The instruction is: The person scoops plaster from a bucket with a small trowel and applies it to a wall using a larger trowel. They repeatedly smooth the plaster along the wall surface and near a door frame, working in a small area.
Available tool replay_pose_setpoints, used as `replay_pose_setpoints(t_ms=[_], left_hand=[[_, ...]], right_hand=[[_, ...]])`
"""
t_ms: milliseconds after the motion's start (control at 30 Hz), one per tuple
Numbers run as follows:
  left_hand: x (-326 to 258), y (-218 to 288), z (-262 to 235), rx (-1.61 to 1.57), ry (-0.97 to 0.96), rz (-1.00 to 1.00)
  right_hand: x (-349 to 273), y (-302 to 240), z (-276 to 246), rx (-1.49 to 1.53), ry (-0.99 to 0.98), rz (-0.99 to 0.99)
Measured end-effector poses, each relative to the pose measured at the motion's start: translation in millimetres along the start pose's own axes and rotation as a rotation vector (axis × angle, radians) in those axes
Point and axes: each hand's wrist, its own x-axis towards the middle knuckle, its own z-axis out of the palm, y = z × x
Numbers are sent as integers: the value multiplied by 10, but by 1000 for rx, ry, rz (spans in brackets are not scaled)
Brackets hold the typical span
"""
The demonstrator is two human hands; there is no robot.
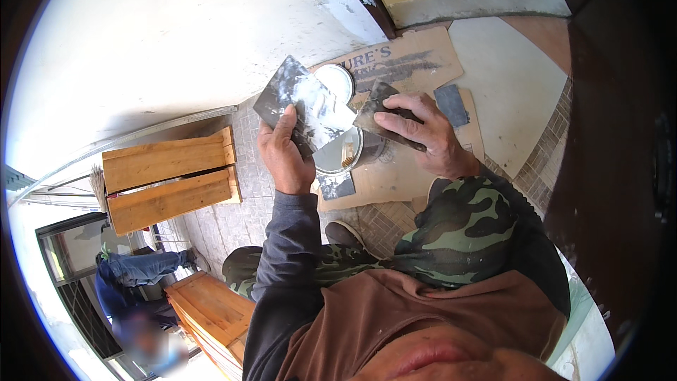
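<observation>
My left hand (285,159) is closed on a dark flat putty board (276,95), its thumb on top. White putty (321,113) is smeared thickly over the board's face. My right hand (430,137) grips a dark, wide scraper blade (374,104), its edge close to the putty-covered corner of the board; whether they touch, I cannot tell. Below both hands stands an open round bucket (361,147), partly hidden by the board, with a brownish object inside that I cannot make out. A round whitish lid or tub (337,82) shows just behind the board.
Cardboard (434,53) covers the floor under the bucket, with a dark square sheet (451,106) on it. A white-smeared dark piece (337,187) lies nearer me. A wooden bench (169,162) stands left by the white wall (155,35). Another person (134,275) is at lower left.
</observation>
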Motion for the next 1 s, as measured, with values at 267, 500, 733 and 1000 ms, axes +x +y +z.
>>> replay_pose_setpoints(t_ms=[267, 500, 733, 1000], left_hand=[[88, 64, -10, 57, -112, 66], [195, 199, -83, 124, -28, 181], [322, 916, -1632, 48, 223, 217], [-622, 1047, -3219, -25, 755, 241]], right_hand=[[185, 191, -258, -318, 5, -20], [86, 265, -141, -330, -159, -123], [-558, 1427, 551, 954, 497, 1012], [-385, 2493, 1445, 914, 827, 1238]])
